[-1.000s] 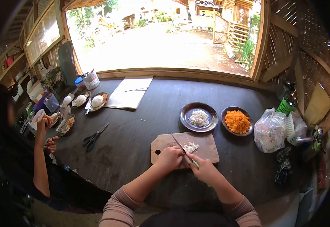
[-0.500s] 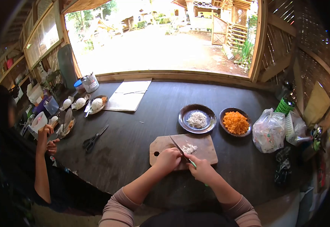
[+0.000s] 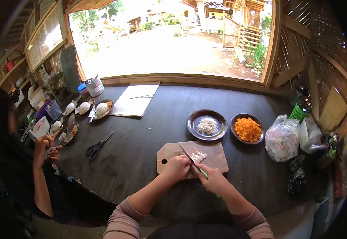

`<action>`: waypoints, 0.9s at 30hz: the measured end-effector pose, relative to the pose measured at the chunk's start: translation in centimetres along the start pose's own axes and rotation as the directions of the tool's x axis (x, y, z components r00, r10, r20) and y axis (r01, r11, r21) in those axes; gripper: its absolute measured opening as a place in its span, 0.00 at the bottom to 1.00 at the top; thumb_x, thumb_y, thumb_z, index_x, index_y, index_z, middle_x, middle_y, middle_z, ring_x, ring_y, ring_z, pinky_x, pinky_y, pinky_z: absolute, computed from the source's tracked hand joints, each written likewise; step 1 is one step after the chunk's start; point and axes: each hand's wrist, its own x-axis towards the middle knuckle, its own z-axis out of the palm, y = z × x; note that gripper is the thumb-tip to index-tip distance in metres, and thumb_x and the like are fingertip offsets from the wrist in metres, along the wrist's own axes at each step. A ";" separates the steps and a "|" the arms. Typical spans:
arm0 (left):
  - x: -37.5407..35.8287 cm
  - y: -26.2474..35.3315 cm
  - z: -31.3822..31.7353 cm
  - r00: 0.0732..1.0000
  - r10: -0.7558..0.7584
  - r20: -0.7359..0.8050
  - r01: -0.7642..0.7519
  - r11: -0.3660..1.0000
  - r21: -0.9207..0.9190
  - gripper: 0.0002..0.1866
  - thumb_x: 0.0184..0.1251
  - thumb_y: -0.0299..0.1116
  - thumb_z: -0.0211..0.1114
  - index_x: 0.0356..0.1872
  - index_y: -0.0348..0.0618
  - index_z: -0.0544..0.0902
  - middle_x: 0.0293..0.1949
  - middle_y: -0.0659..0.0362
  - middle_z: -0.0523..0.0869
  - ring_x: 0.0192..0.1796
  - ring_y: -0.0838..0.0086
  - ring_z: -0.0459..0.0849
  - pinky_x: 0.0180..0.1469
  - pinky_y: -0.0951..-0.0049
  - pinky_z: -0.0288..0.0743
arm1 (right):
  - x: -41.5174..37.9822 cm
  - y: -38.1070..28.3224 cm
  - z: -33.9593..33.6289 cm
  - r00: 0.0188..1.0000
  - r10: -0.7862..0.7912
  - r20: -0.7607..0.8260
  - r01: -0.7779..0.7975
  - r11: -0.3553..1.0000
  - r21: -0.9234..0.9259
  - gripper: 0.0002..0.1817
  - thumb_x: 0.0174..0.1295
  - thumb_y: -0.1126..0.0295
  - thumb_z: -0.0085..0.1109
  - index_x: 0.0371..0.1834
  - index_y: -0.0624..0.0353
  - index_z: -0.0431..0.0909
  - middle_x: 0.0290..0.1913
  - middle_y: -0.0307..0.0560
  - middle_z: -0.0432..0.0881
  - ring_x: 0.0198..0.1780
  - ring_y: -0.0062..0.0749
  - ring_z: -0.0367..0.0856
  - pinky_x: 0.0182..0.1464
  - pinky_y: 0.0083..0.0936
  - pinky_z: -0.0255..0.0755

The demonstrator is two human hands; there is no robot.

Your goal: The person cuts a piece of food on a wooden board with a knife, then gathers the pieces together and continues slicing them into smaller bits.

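Because the left hand (image 3: 176,168), fingers curled and contents indiscernible, sits right beside the knife (image 3: 184,151) clasped in the right hand (image 3: 214,181), a slip could cut it over the cutting board (image 3: 169,153), toward the tabletop's (image 3: 135,143) near edge.

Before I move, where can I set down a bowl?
Bare table lies between the scissors and the cutting board, and between the papers and the plate of white shreds. It's crowded around the plates at left and the plastic bag at right.

no readable text, labels, brands, numbers, or signs
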 end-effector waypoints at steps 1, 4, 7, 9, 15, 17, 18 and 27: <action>0.0 -0.1 0.0 1.000 0.008 0.000 -0.008 1.000 -0.006 0.07 0.56 0.28 0.66 0.33 0.36 0.87 0.36 0.51 0.87 0.38 0.57 0.86 0.45 0.62 0.80 | 0.1 0.5 0.2 0.999 -0.041 -0.007 0.041 0.999 -0.007 0.22 0.68 0.67 0.56 0.67 0.47 0.74 0.30 0.61 0.83 0.29 0.47 0.81 0.34 0.38 0.77; 0.0 0.1 -0.1 1.000 0.010 0.003 -0.010 1.000 -0.012 0.07 0.56 0.28 0.65 0.32 0.36 0.87 0.36 0.50 0.87 0.38 0.57 0.86 0.45 0.62 0.80 | 0.0 0.0 0.0 0.999 -0.047 -0.007 0.047 0.999 -0.001 0.22 0.68 0.67 0.56 0.67 0.47 0.74 0.30 0.61 0.83 0.29 0.47 0.81 0.34 0.38 0.77; 0.0 0.0 0.0 1.000 0.000 0.010 0.000 1.000 -0.001 0.07 0.57 0.28 0.65 0.33 0.36 0.87 0.36 0.50 0.87 0.38 0.57 0.86 0.45 0.62 0.80 | 0.0 -0.2 0.0 1.000 -0.017 -0.002 0.017 1.000 0.005 0.22 0.67 0.69 0.57 0.65 0.50 0.75 0.35 0.69 0.82 0.39 0.64 0.83 0.42 0.48 0.76; 0.1 0.0 0.0 1.000 -0.001 0.011 0.001 1.000 0.011 0.07 0.57 0.28 0.65 0.33 0.37 0.87 0.36 0.50 0.87 0.38 0.57 0.86 0.45 0.62 0.80 | 0.0 -0.2 -0.1 1.000 -0.025 -0.005 0.025 1.000 -0.005 0.22 0.67 0.69 0.57 0.65 0.50 0.75 0.35 0.69 0.82 0.39 0.64 0.83 0.42 0.48 0.76; -0.1 0.2 0.1 1.000 -0.008 0.007 0.008 1.000 0.010 0.07 0.57 0.28 0.65 0.33 0.37 0.88 0.36 0.51 0.87 0.38 0.57 0.86 0.44 0.62 0.80 | -0.1 0.0 0.0 0.999 -0.034 -0.020 0.034 0.999 -0.002 0.22 0.66 0.69 0.57 0.65 0.48 0.75 0.35 0.69 0.82 0.39 0.65 0.82 0.42 0.49 0.76; -0.1 0.3 0.0 1.000 -0.004 -0.024 0.004 1.000 -0.024 0.07 0.57 0.28 0.65 0.33 0.37 0.88 0.36 0.52 0.87 0.38 0.56 0.86 0.45 0.62 0.80 | -0.1 -0.1 -0.1 0.999 -0.051 -0.018 0.051 0.999 -0.008 0.22 0.66 0.68 0.57 0.65 0.48 0.75 0.35 0.69 0.82 0.39 0.65 0.82 0.42 0.49 0.76; -0.1 0.4 0.0 1.000 -0.005 -0.021 0.005 1.000 -0.024 0.07 0.57 0.28 0.65 0.33 0.37 0.88 0.36 0.52 0.87 0.38 0.56 0.86 0.45 0.62 0.80 | 0.0 0.3 0.0 0.999 -0.050 -0.018 0.049 0.999 -0.005 0.22 0.66 0.68 0.57 0.65 0.48 0.75 0.35 0.69 0.82 0.39 0.65 0.82 0.42 0.49 0.76; -0.1 0.3 0.0 1.000 0.006 -0.013 -0.006 1.000 0.006 0.06 0.56 0.28 0.65 0.32 0.37 0.87 0.36 0.52 0.87 0.39 0.56 0.86 0.44 0.61 0.80 | -0.1 0.0 -0.2 0.998 -0.062 -0.023 0.062 0.998 -0.008 0.22 0.67 0.68 0.57 0.65 0.47 0.76 0.35 0.70 0.82 0.39 0.65 0.82 0.42 0.48 0.76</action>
